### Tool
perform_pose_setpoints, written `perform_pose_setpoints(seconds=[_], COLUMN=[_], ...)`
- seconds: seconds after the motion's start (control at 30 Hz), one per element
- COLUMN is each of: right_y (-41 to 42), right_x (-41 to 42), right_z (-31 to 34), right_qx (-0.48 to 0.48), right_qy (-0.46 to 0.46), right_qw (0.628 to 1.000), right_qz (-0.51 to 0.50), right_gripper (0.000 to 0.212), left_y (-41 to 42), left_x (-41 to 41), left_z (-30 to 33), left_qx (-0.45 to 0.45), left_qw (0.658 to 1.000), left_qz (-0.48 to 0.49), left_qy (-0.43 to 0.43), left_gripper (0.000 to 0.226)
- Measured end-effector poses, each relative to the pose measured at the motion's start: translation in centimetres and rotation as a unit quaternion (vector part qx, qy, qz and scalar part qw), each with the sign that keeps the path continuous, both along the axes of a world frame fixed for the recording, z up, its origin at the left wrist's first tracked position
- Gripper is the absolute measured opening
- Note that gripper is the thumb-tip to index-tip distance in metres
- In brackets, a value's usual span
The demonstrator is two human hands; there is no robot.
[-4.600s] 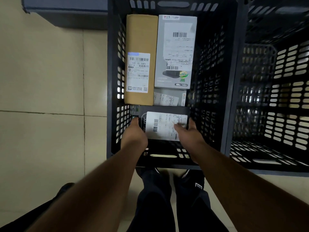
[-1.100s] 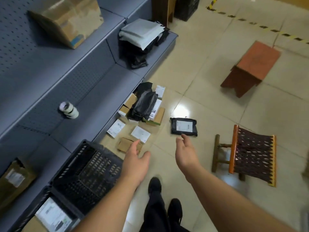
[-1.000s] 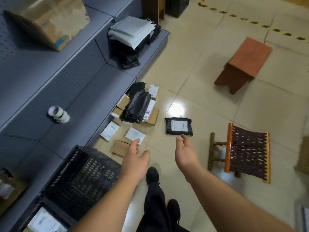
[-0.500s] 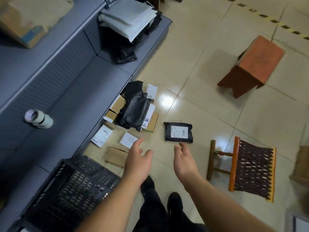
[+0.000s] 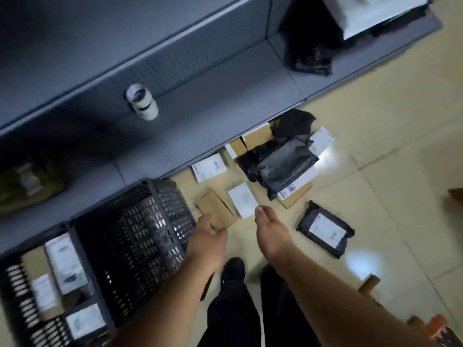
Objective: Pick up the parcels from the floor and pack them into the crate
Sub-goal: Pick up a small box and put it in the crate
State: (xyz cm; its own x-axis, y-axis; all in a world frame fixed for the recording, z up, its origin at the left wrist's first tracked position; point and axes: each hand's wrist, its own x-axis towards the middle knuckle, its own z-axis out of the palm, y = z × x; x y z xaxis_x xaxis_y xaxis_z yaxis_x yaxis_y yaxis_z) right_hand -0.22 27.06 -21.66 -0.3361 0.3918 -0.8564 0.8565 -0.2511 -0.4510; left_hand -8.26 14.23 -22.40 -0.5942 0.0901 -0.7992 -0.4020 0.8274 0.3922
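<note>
both arms reach forward and down. the left hand (image 5: pixel 209 240) and right hand (image 5: pixel 271 234) hang loosely spread and hold nothing, likely ready to grab. just beyond their fingertips on the tiled floor (image 5: pixel 388 146) lie a flat brown cardboard parcel (image 5: pixel 216 209) and a small white box (image 5: pixel 243 200). a black mesh plastic crate (image 5: pixel 135 231) stands left, handy for packing; black bagged parcels (image 5: pixel 280 166) lie farther.

This looks like a parcel storeroom or small warehouse. Grey metal shelving (image 5: pixel 200 101) with perforated back panels stands on a tiled floor (image 5: pixel 390 136), labelled parcels (image 5: pixel 278 169) lie in a heap, and black plastic crates (image 5: pixel 130 236) stand beside the shelving.
</note>
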Motion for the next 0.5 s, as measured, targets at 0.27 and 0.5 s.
perform_pose_setpoints(seconds=[0.27,0.5], right_y=[0.1,-1.5], right_x=[-4.5,-7.0], right_z=[-10.7,-22.3], right_qx=[-0.028,-0.024], right_qy=[-0.009,-0.053], right_qw=[0.982,0.957], right_qz=[0.184,0.283], right_gripper=[0.043,0.052], left_y=[-1.5,-4.1], left_x=[-1.3,-2.8], left_z=[-10.6,-21.5], left_qx=[-0.043,-0.043], left_qw=[0.997,0.994], left_qz=[0.066,0.1], left_qy=[-0.017,-0.032], left_gripper=[0.065,0.054])
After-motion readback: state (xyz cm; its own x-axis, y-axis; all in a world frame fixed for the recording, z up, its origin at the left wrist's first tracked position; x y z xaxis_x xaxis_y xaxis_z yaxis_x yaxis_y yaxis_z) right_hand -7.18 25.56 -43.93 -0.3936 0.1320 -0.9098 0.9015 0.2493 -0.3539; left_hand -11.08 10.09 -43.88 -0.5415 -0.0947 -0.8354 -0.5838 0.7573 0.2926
